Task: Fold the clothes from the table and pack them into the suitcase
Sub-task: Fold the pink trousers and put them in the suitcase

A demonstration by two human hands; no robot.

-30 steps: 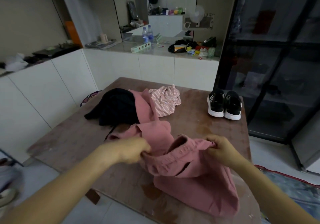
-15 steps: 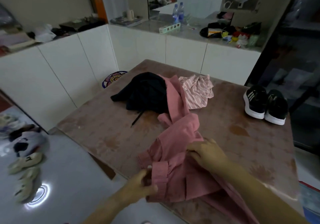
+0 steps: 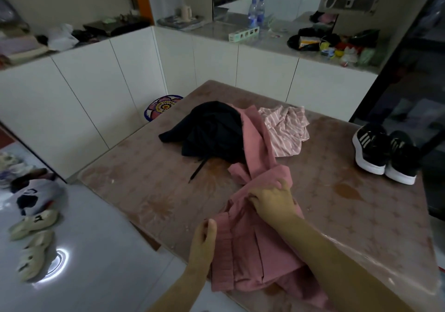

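Observation:
A pink garment (image 3: 250,251) lies over the near corner of the brown table (image 3: 149,186), one long part trailing back toward the other clothes. My left hand (image 3: 204,242) grips its waistband edge at the table's near edge. My right hand (image 3: 273,198) pinches a fold of the same pink garment higher up. A black garment (image 3: 212,131) is heaped mid-table, and a pink-and-white striped garment (image 3: 286,131) lies crumpled to its right. No suitcase is in view.
A pair of black sneakers (image 3: 385,155) stands at the table's right edge. White cabinets (image 3: 96,90) with a cluttered counter run behind. Sandals (image 3: 33,239) and shoes lie on the floor at left. A dark glass-door cabinet (image 3: 414,83) stands at right.
The camera has swung left and down. Both hands have shifted along the pink garment: the left now grips its edge at the table's near edge, the right holds a fold above.

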